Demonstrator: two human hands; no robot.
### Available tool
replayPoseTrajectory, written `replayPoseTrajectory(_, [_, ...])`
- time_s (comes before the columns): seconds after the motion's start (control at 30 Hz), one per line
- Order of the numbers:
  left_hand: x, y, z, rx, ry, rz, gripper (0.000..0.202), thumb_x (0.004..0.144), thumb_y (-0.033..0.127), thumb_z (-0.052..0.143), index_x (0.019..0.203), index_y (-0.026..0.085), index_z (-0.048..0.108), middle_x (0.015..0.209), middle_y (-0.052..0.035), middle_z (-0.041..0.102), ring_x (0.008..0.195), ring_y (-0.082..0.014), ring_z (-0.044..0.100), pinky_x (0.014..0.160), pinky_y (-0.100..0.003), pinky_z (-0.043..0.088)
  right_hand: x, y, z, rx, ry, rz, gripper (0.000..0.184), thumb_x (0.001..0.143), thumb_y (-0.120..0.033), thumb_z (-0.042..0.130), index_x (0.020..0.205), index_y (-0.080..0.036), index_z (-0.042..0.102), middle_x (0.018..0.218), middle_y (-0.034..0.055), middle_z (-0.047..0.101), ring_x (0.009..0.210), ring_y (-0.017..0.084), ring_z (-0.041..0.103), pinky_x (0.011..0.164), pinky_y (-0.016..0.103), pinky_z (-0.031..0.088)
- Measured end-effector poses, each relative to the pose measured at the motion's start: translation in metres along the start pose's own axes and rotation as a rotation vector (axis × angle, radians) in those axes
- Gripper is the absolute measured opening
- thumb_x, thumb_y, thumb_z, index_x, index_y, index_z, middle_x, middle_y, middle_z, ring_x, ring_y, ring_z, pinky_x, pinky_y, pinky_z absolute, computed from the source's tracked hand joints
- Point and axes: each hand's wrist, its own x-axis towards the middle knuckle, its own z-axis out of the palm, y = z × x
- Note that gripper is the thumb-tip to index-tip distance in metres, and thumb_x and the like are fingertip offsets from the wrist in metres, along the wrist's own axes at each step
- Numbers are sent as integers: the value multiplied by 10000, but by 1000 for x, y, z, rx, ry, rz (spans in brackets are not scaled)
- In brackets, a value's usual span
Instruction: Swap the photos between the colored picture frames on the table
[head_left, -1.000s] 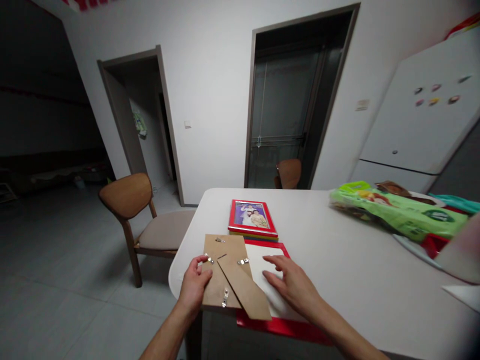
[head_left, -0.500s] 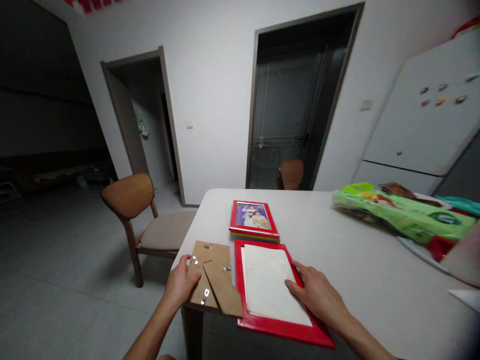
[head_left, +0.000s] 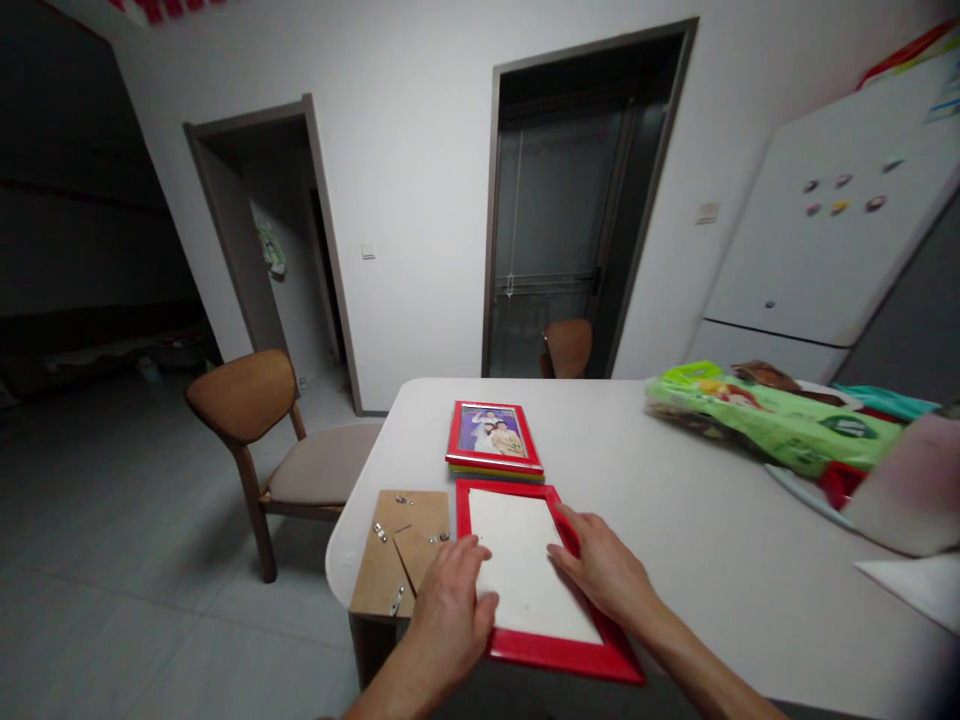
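A red picture frame (head_left: pixel 559 655) lies face down at the table's near edge, with a white sheet (head_left: pixel 521 580) in its opening. My left hand (head_left: pixel 454 605) is over the frame's left side. Its fingers reach onto the sheet's left edge, thumb apart. On the frame's right side rests my right hand (head_left: pixel 604 570), thumb on the sheet and index finger at the inner border; its other fingers are partly hidden. Left of the frame lies a brown backing board (head_left: pixel 371 570) with metal clips and a stand flap, partly covered by my left hand.
Behind the red frame sits a stack of frames, topped by a framed photo (head_left: pixel 491 435). A green plastic package (head_left: pixel 780 410) lies on the table's right side (head_left: pixel 675 590). A wooden chair (head_left: pixel 244 395) stands at the left. The fridge (head_left: pixel 795 240) is at the back right.
My left hand has let go of the backing board and moved right onto the red frame and white sheet. My right hand stays at the frame's right side. The view has shifted slightly.
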Motion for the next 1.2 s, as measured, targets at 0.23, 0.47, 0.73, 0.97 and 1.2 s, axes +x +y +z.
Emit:
replayPoseTrajectory(0.23, [1, 23, 17, -64, -156, 10, 467, 642, 282, 589, 1074, 143, 479, 1110, -131, 512, 1019, -284, 449, 886, -440, 340, -6, 7, -19, 532, -110, 272, 595, 640, -210, 396, 1210, -57, 324, 712, 78, 636, 619, 184, 591, 601, 289, 430])
replayPoseTrajectory(0.47, [5, 59, 26, -178, -100, 182, 722, 579, 351, 658, 1192, 116, 357, 1295, -160, 310, 1154, -305, 302, 953, -460, 276, -31, -16, -52, 1329, -246, 392, 725, 677, -274, 397, 1306, -168, 52, 863, 66, 646, 643, 178, 616, 592, 318, 478])
replayPoseTrajectory(0.73, [5, 53, -5, -199, 226, 218, 501, 690, 93, 397, 1183, 156, 334, 958, -89, 526, 847, -193, 501, 752, -323, 440, -25, -11, -53, 1256, -128, 344, 706, 620, -280, 569, 1247, -181, 260, 721, 5, 616, 509, 103, 535, 454, 201, 415])
replayPoseTrajectory(0.97, [-18, -24, -13, -578, 356, -373, 435, 678, 197, 485, 1098, 167, 378, 730, 9, 519, 626, -132, 535, 543, -206, 428, -15, 31, -27, 722, -96, 313, 500, 684, -306, 436, 1136, -90, 436, 624, 23, 624, 531, 156, 563, 485, 237, 412])
replayPoseTrajectory(1.2, [-41, -40, -4, -231, 192, -414, 410, 697, 240, 459, 1100, 188, 411, 769, -12, 569, 726, -180, 555, 647, -259, 407, -7, 40, -12, 122, 24, 208, 452, 694, -319, 384, 1070, -119, 535, 912, 102, 641, 812, 231, 589, 709, 284, 413])
